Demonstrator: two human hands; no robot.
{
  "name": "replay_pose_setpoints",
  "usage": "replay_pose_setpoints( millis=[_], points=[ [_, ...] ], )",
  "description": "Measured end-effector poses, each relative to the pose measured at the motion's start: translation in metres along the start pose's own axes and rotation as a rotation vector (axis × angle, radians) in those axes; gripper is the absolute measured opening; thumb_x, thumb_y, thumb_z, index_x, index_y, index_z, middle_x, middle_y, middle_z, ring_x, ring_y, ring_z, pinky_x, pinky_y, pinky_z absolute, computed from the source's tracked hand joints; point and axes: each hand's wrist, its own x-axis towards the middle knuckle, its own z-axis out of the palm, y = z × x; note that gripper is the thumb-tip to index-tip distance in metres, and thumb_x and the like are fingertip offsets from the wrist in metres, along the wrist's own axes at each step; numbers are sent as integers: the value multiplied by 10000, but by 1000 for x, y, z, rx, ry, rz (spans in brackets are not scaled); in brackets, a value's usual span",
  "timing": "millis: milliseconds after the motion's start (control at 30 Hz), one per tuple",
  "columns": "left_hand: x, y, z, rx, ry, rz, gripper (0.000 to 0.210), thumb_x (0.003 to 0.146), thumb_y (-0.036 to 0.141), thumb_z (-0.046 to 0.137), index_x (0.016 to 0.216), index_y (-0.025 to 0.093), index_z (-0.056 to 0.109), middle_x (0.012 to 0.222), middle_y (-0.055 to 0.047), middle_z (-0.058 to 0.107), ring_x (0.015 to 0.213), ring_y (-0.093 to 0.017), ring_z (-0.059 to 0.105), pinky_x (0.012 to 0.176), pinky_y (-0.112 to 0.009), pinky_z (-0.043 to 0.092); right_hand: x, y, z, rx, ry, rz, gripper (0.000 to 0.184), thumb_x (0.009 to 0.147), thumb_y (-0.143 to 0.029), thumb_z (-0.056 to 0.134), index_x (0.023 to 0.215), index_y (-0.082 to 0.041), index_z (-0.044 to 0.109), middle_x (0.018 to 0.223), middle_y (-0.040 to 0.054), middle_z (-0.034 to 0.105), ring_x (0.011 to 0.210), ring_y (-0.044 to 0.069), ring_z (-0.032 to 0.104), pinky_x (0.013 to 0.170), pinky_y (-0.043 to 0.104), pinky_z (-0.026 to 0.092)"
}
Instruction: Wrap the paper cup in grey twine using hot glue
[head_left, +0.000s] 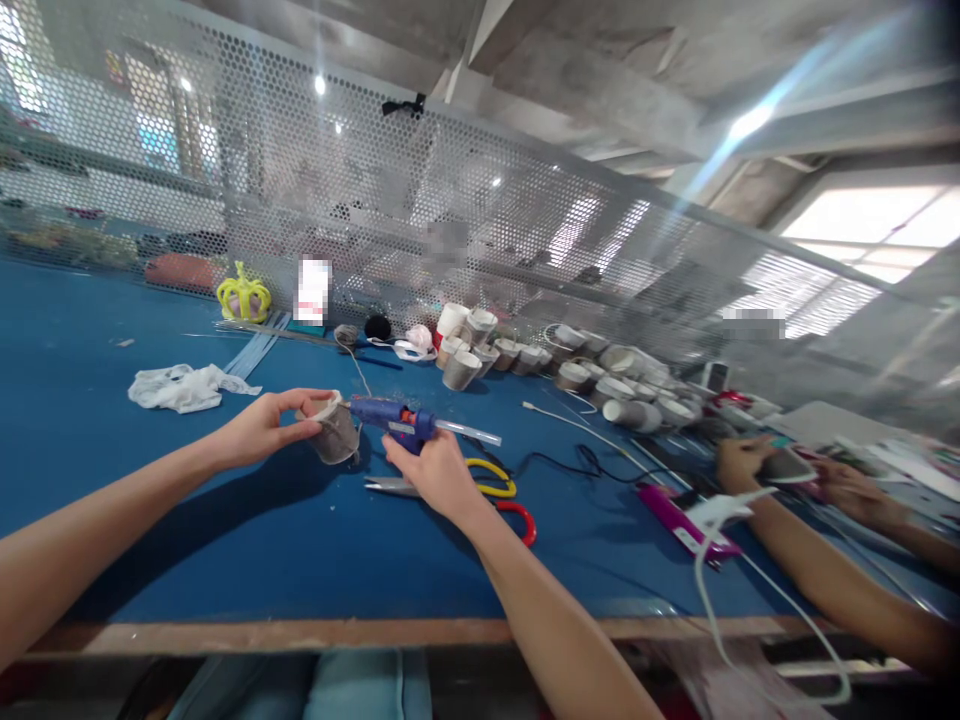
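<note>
My left hand (281,425) grips the rim of a small grey fabric-covered cup (337,438), tilted above the blue table. In my right hand (439,465) is a blue hot glue gun (394,415), a clear glue stick poking out of its back end. The gun's nozzle points left and meets the cup's rim; whether it touches I cannot tell. Beneath my right hand lies a pair of scissors (491,478) with one yellow and one red handle loop. A thin cord runs from a small grey yarn ball (346,337) towards the cup.
Several similar cups (461,370) stand along the back by the perforated metal screen (495,220). White cloth (184,388) and a yellow crown-shaped piece (244,297) are at left. A purple power strip (686,522) with cables lies at right, near a co-worker's hands (742,465).
</note>
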Motion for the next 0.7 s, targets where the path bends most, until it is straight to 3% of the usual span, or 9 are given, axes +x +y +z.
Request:
replay_pose_setpoints(
  millis=[267, 700],
  points=[
    [0, 0, -1, 0, -1, -5, 228, 744, 388, 502, 663, 179, 461, 1260, -106, 469, 1136, -243, 445, 960, -402, 300, 2, -1, 0, 8, 3, 31, 252, 721, -293, 489, 508, -159, 512, 434, 14, 531, 459, 130, 517, 505, 234, 424],
    [0, 0, 1, 8, 14, -7, 234, 747, 396, 496, 667, 177, 471, 1251, -104, 480, 1125, -243, 455, 948, -399, 313, -2, -2, 1, -3, -19, -7, 180, 727, -281, 495, 641, -142, 569, 539, 27, 580, 510, 137, 529, 533, 239, 426]
  ],
)
